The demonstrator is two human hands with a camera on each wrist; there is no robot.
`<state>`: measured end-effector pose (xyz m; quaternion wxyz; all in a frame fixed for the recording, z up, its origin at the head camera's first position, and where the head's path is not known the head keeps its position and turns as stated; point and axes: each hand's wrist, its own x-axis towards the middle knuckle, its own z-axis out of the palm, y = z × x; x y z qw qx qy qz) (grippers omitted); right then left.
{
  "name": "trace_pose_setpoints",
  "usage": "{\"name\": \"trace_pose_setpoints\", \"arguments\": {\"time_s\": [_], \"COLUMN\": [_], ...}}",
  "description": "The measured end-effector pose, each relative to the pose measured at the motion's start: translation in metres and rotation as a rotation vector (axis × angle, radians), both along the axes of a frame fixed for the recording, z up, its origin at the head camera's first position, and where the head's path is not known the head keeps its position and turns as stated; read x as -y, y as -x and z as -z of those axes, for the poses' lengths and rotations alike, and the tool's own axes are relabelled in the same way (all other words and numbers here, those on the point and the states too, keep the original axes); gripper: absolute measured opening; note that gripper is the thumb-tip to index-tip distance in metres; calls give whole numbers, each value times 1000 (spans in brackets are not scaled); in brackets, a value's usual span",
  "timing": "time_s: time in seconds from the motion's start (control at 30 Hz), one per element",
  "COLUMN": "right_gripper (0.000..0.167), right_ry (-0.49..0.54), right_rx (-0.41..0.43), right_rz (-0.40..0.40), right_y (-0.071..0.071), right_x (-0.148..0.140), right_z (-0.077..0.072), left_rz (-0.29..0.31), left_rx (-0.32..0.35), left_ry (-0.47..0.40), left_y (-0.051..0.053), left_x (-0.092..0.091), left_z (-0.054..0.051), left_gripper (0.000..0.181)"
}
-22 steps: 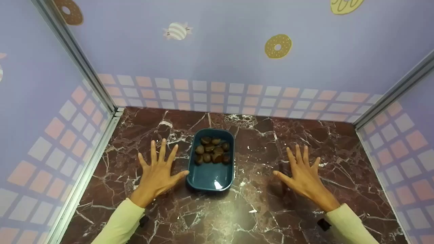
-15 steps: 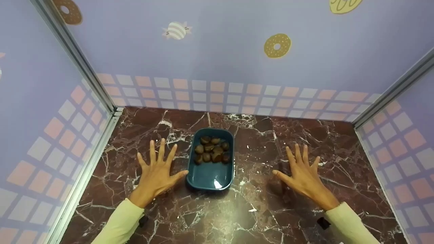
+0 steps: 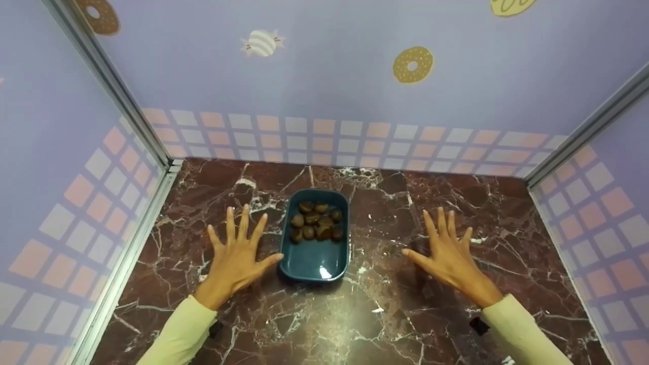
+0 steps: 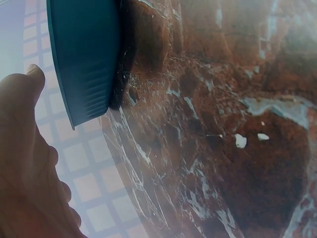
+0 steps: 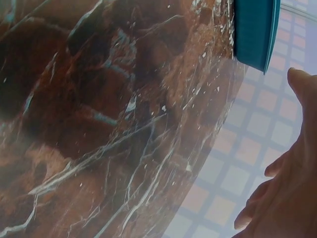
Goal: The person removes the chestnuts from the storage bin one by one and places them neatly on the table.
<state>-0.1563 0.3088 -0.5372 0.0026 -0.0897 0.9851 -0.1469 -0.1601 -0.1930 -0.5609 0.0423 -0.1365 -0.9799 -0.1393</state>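
Note:
A dark teal rectangular container (image 3: 314, 261) with rounded corners stands on the marble-patterned surface, left of the middle in the head view. Several brown, rounded chestnuts (image 3: 310, 218) lie in its far part; its near part shows bare bottom. To its left my left hand (image 3: 237, 263) is spread palm down, fingers straight and holding nothing. The left thumb tip is close to the container's side (image 4: 86, 64), with a gap showing in the left wrist view. Farther off on the right, my right hand (image 3: 448, 258) is likewise spread, fingers straight, apart from the container.
The dark red marbled tabletop (image 3: 385, 304) has glossy reflections. A purple back wall (image 3: 339, 76) with pink and white squares stands behind it. Side walls (image 3: 66, 192) with metal corner strips enclose the left and right.
My right hand has shifted slightly inward and away from me, fingers still spread. The left hand stays almost in place. The head view has tilted a little; the container and chestnuts look unmoved.

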Motion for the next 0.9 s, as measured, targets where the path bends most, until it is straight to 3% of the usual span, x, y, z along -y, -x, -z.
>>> {"name": "trace_pose_setpoints", "arguments": {"time_s": [0.23, 0.5, 0.7, 0.9], "right_gripper": [110, 96, 87, 83], "right_ry": [73, 204, 235, 271], "right_rx": [-46, -170, -248, -256], "right_rz": [-39, -133, -224, -280], "right_y": [3, 6, 9, 12], "right_x": [13, 34, 54, 72], "right_z": [0, 4, 8, 14], "left_rz": [45, 96, 115, 138], "left_rx": [6, 20, -10, -49], "left_ry": [-26, -146, -225, -316], "left_y": [-3, -8, -13, -18], "left_x": [-6, -15, -23, -32], "left_z": [2, 10, 17, 26], "left_gripper": [106, 107, 104, 100]}}
